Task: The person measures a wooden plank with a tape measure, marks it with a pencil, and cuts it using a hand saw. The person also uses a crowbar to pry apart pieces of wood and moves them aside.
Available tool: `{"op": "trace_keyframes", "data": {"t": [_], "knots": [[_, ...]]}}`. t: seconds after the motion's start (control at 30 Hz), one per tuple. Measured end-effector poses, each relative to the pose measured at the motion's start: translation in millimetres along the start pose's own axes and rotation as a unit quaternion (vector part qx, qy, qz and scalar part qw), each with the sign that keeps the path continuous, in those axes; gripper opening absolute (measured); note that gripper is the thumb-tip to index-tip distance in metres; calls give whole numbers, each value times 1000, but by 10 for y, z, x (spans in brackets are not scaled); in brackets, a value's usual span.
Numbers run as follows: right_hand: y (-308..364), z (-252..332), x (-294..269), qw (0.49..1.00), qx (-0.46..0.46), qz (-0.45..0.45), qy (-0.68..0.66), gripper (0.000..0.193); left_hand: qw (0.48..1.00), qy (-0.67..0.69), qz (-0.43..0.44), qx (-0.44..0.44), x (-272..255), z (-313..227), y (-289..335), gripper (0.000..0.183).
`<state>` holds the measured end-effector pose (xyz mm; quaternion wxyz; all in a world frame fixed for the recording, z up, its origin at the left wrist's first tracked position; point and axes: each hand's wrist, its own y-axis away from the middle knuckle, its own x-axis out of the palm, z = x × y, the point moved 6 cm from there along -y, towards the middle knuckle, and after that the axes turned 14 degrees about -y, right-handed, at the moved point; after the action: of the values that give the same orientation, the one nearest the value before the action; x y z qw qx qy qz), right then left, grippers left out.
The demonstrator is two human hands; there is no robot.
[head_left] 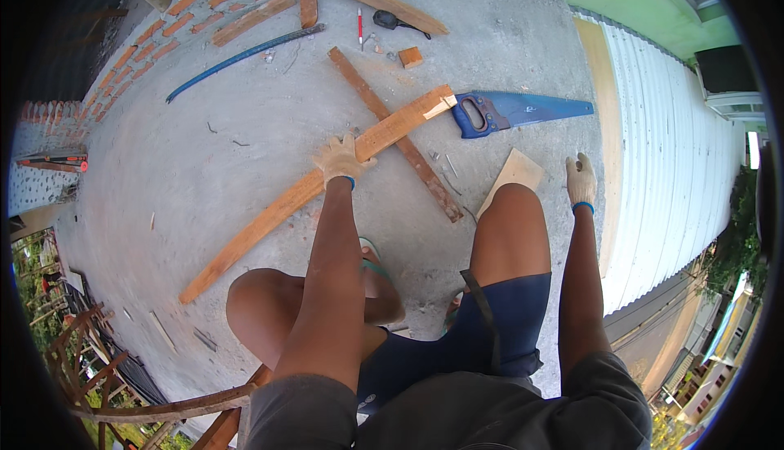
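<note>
My left hand [338, 162], in a pale work glove with a blue cuff, grips a long wooden plank [269, 216] near its middle. The plank slants from the lower left up to a chipped, splintered end. Beneath it crosses a narrower, darker wooden strip [429, 178]. A blue handsaw [523, 112] lies flat on the concrete, its handle beside the chipped end. My right hand [581, 179], gloved the same way, is held out at the right below the saw blade. Its fingers are apart and slightly bent, with nothing in them.
Farther off lie a blue pry bar [237, 58], a red-and-white pencil [360, 25], a black tool [398, 22], a small wood block [410, 57] and several offcuts. A thin board [512, 174] lies by my right knee. Corrugated white sheeting [653, 156] borders the right; bricks [152, 32] edge the left.
</note>
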<state>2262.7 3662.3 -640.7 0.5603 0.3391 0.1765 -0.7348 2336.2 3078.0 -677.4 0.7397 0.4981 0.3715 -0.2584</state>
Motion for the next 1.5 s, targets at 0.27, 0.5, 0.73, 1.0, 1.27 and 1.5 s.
{"op": "trace_keyframes", "data": {"t": [0.27, 0.5, 0.73, 1.0, 1.27, 1.5], "knots": [[-86, 981, 1155, 954, 32, 199, -221, 41, 998, 45, 44, -14, 203, 13, -136, 102], [211, 1398, 2606, 944, -96, 173, 264, 67, 997, 75, -17, -15, 233, 16, -7, 84], [93, 1878, 1831, 952, -108, 170, 231, 57, 994, 105, 30, -12, 370, 110, -449, 85], [365, 2043, -512, 994, -96, 7, -50, 29, 994, -89, -25, 60, -432, 173, -510, 84], [901, 1434, -1084, 955, -294, -21, 41, 32, 929, 68, -137, 337, -2509, 48, 812, 54], [745, 101, -605, 960, -201, -137, 141, 27, 956, 62, -196, 211, -2617, 461, 1176, 48]]}}
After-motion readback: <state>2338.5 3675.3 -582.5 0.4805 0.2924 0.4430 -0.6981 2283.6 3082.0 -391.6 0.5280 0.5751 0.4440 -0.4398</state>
